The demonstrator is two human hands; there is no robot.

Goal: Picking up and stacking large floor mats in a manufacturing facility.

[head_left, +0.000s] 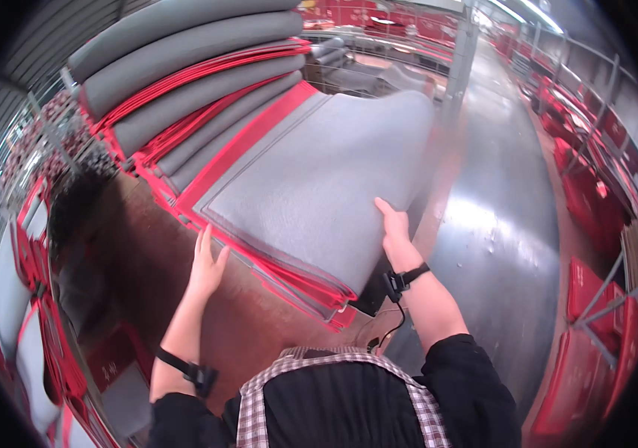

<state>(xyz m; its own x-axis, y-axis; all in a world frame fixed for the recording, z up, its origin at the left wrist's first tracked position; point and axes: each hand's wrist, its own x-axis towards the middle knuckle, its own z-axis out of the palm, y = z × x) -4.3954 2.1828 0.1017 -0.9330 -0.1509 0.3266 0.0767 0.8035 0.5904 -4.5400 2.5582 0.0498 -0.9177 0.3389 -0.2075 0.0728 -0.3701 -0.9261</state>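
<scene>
A large grey leather-like sheet with red edging (311, 179) lies folded on top of a pile of red-edged layers in front of me. My left hand (205, 270) is at the pile's near left edge, fingers stretched and thumb apart, with nothing in it. At the sheet's right side, my right hand (395, 230) has its thumb over the grey surface. Its other fingers are mostly hidden round the edge, which it appears to grip. Both wrists carry black straps with small devices.
Behind the sheet on the left rises a tall stack of folded grey and red sheets (192, 67). More grey and red pieces (28, 321) hang at far left. A shiny metal surface (491, 246) runs along the right, beside a grey post (459, 67). Red panels (580, 351) stand beyond it.
</scene>
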